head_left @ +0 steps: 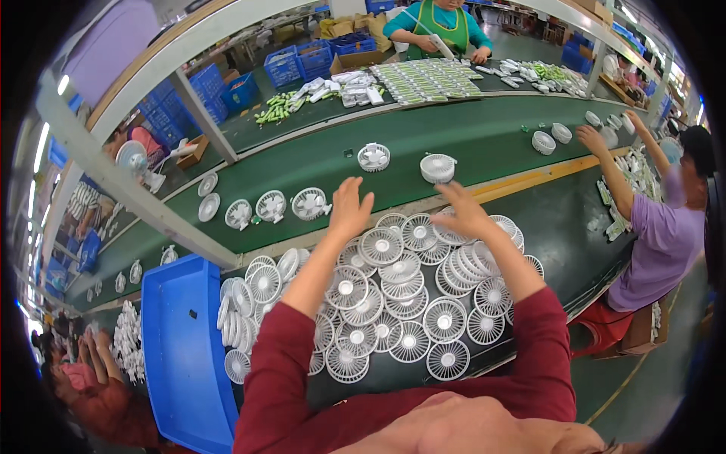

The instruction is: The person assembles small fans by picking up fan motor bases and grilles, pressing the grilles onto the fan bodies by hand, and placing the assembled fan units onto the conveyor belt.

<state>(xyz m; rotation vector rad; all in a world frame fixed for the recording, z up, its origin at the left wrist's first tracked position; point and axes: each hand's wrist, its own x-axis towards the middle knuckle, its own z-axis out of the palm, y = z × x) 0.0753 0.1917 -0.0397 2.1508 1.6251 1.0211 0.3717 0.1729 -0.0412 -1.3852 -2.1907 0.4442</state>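
My left hand (350, 209) reaches over the near edge of the green belt (280, 163), thumb apart from the fingers, with nothing in it. Just beyond its fingertips lies a round white fan head (373, 157) with its blades showing. My right hand (463, 213) hovers over the far side of the pile, fingers spread and holding nothing I can see. Past its fingertips sits a white fan housing (438, 168) on the belt, and I cannot tell whether they touch. Below both hands many white round fan grilles (380, 246) lie heaped and overlapping on the dark worktable.
A blue plastic bin (185, 356) stands left of the grilles. More fan heads (271, 205) lie along the belt at left. A slanting metal post (151, 197) rises near the bin. At right, a person in purple (665, 234) reaches over the belt; another in green (446, 19) works across it.
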